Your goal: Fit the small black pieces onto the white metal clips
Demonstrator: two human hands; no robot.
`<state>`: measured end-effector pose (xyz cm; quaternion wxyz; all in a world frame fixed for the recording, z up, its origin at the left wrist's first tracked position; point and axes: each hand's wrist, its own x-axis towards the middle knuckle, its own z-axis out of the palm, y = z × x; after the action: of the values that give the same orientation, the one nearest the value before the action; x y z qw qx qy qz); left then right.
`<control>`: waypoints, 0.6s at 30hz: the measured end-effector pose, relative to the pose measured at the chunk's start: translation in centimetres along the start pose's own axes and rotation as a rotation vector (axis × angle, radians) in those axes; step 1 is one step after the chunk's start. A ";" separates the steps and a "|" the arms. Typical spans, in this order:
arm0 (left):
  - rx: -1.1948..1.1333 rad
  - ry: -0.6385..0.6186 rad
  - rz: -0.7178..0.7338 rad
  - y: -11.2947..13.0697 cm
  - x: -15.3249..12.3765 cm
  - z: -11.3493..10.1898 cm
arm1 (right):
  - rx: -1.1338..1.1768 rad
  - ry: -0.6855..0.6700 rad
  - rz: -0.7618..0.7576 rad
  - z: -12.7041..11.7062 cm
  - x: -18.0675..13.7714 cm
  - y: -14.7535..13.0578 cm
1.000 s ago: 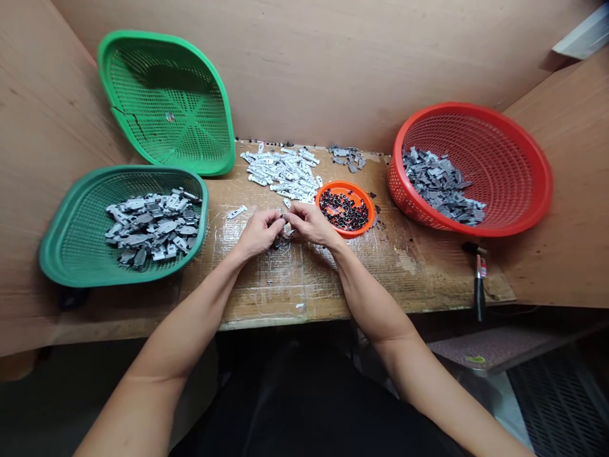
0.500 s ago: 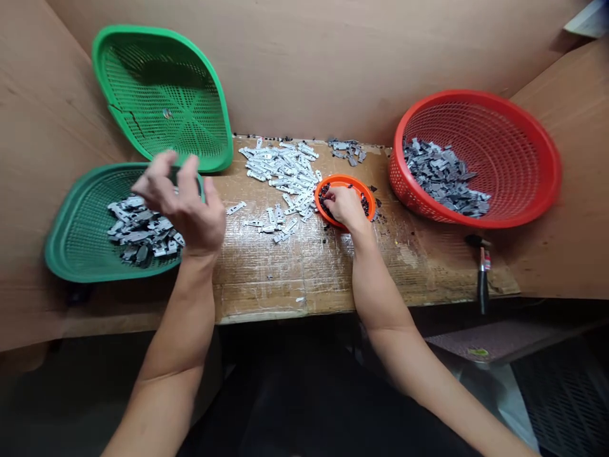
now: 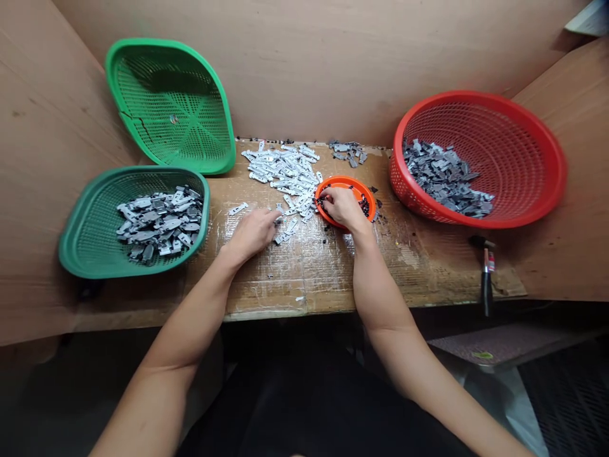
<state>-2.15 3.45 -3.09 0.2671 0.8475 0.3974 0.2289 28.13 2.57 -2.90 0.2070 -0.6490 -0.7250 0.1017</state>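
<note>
Head view. Left hand (image 3: pixel 252 231) lies palm down on the tabletop (image 3: pixel 304 273), fingertips curled onto the loose near edge of the pile of pale metal strips (image 3: pixel 283 170); can't tell whether one is pinched. Right hand (image 3: pixel 343 206) dips into the orange bowl (image 3: pixel 349 183) just right of the pile, fingers bent among small dark pieces (image 3: pixel 365 204); grip hidden.

Strips: thin, flat, oblong, silvery-white. Likely light, stiff, slick; best tipped up at one end, then pinched by the long edges. Dark pieces tiny: fingertip pinch.

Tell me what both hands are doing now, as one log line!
left hand: at white strips | right hand: reaching into orange bowl
</note>
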 end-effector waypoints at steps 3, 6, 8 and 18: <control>-0.265 0.144 -0.138 -0.3 0.5 -0.1 | 0.032 -0.004 -0.012 0.0 0.0 0.0; -0.668 0.146 -0.324 -0.4 1.0 -0.1 | 0.024 0.008 0.024 -0.4 -0.1 0.3; -0.852 0.150 -0.414 -0.3 1.2 0.1 | 0.027 0.036 0.050 -0.9 -0.1 0.4; -1.019 0.040 -0.462 1.4 1.0 1.6 | 0.132 -0.017 -0.221 0.9 -1.4 -7.6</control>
<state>0.15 3.10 -3.26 0.6785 0.4979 0.4170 0.3433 20.97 0.27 -0.78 0.2533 -0.5492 -0.7855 0.1314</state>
